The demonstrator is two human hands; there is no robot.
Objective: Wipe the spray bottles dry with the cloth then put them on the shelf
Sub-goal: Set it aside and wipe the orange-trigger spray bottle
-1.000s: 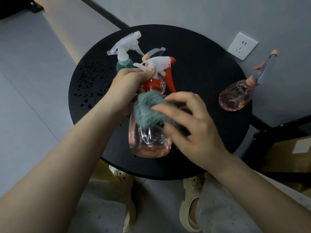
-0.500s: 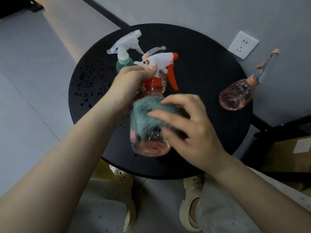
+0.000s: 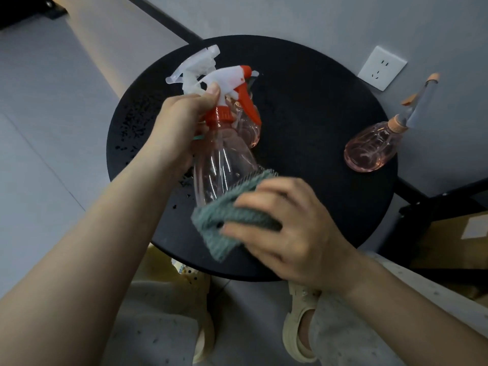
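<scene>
My left hand (image 3: 179,128) grips the neck of a clear pink spray bottle (image 3: 221,165) with a white and orange trigger head, held tilted above the round black table (image 3: 303,107). My right hand (image 3: 287,228) presses a grey-green cloth (image 3: 227,220) against the bottle's base. Behind the held bottle, a white trigger head (image 3: 194,66) of a second bottle shows, its body hidden by my hand. A round pink bottle (image 3: 247,128) stands partly hidden behind the held one. Another round pink bottle (image 3: 369,149) with a tan nozzle stands at the table's right edge.
Water drops speckle the table's left side (image 3: 134,125). A white wall socket (image 3: 381,67) sits on the grey wall behind. A black frame and a cardboard box (image 3: 454,241) are at the right. My legs and pale sandals are below the table's near edge.
The cloth has slid from the bottle's shoulder down to its base. My left hand has lifted and tilted the bottle, baring its clear body.
</scene>
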